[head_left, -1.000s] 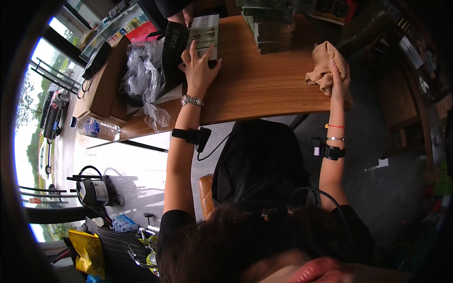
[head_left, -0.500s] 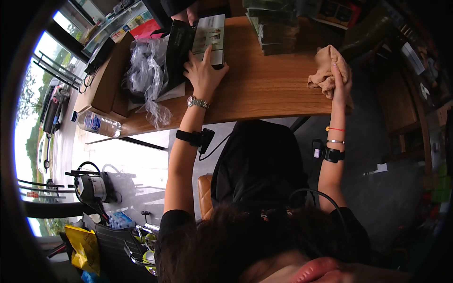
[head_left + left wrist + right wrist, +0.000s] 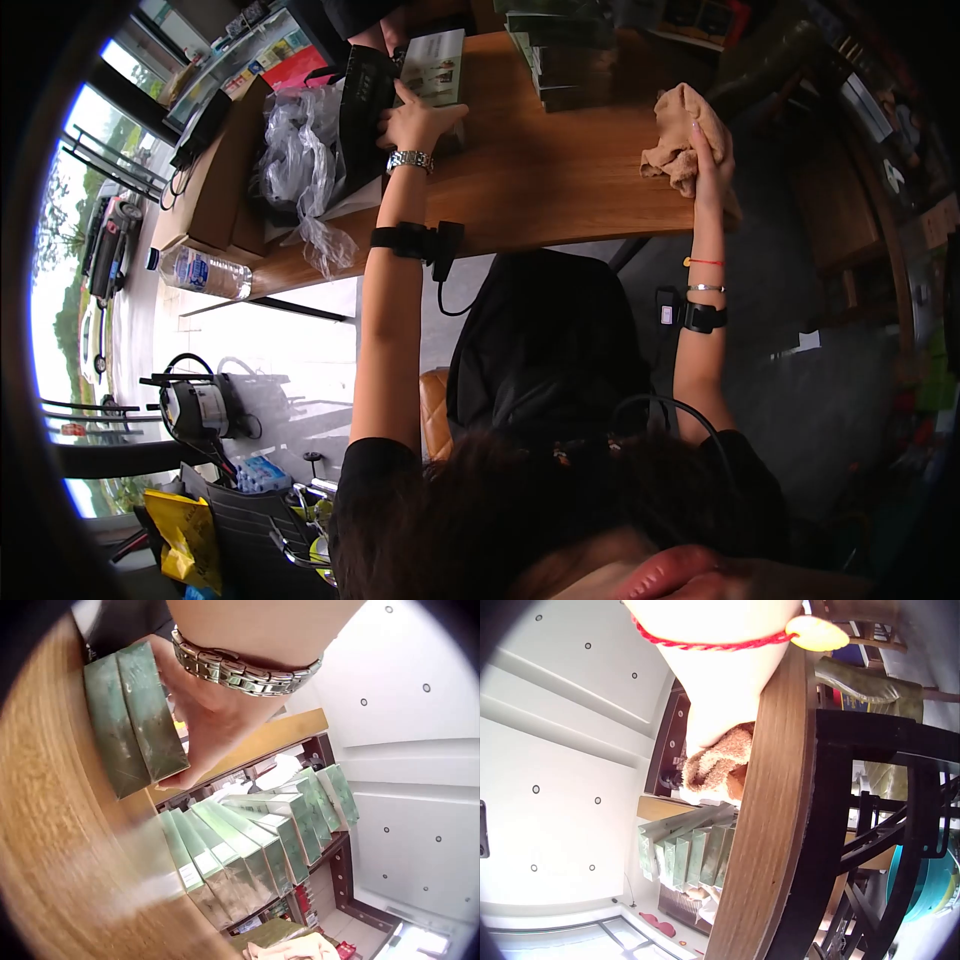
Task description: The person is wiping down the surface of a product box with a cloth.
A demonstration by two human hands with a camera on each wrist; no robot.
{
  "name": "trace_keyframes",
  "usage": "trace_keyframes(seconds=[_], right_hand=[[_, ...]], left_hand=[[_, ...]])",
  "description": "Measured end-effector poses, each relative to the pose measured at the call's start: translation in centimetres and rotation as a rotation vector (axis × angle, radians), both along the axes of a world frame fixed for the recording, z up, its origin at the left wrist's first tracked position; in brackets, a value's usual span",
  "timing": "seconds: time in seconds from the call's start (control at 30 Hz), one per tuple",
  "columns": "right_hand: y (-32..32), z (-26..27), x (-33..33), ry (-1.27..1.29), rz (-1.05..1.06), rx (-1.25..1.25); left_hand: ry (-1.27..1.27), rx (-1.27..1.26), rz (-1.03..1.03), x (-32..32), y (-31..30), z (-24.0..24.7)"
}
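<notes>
Evidently the left hand [image 3: 418,125] has hold of the near end of two green boxes [image 3: 139,720], its thumb at the right edge and its other fingers set wide along the left side, one reaching forward. The boxes lie one on the other on the wooden table [image 3: 540,180], towards its left part, the pale printed top of the upper one facing up. Just left of them stands a black bag [image 3: 366,100], and beside that a heap of clear plastic [image 3: 295,140] trails over the table's near edge. The right hand [image 3: 708,168] is at the table's right end, on a crumpled tan cloth [image 3: 678,125]; one finger lies straight across the cloth, but the others are hidden, so whether they grip it cannot be told. Well apart from both hands, a row of green packages [image 3: 570,65] stands at the far side of the table, between the held boxes and the cloth. A metal watch [image 3: 240,673] circles the left wrist, and a red cord [image 3: 712,643] with a yellow charm the right. Beyond the boxes, part of another person [image 3: 368,36] shows, while a water bottle [image 3: 205,272] lies tilted in view next to a cardboard box [image 3: 212,185] at the left.
</notes>
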State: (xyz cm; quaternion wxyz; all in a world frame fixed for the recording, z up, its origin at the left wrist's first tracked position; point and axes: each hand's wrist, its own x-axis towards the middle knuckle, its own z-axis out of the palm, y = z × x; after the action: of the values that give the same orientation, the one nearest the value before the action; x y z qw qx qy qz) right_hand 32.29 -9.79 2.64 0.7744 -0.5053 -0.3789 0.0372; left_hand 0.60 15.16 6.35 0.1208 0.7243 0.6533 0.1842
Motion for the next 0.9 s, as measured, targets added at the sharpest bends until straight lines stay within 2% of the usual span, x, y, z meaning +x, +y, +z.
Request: trace_keyframes(seconds=[0.1, 0.2, 0.3, 0.43, 0.63, 0.9], right_hand=[[0.3, -0.3, 0.4, 0.012, 0.013, -0.008], [0.3, -0.4, 0.3, -0.008, 0.000, -0.001], [0.3, -0.2, 0.1, -0.021, 0.001, 0.025], [0.2, -0.1, -0.2, -0.009, 0.011, 0.045], [0.2, 0.0, -0.1, -0.039, 0.004, 0.026], [0.0, -0.1, -0.3, -0.017, -0.007, -0.007]], left_hand=[[-0.026, 0.095, -0.002, 0.4, -1.2, -0.4], [0.070, 0.155, 0.034, 1.4, -4.3, 0.0], [0.123, 0.274, -0.068, 2.3, -6.1, 0.1], [0.049, 0.203, -0.061, 2.9, -6.3, -0.2], [0.110, 0.110, 0.011, 3.6, -5.9, 0.3], [0.015, 0.206, 0.007, 2.9, -3.9, -0.4]])
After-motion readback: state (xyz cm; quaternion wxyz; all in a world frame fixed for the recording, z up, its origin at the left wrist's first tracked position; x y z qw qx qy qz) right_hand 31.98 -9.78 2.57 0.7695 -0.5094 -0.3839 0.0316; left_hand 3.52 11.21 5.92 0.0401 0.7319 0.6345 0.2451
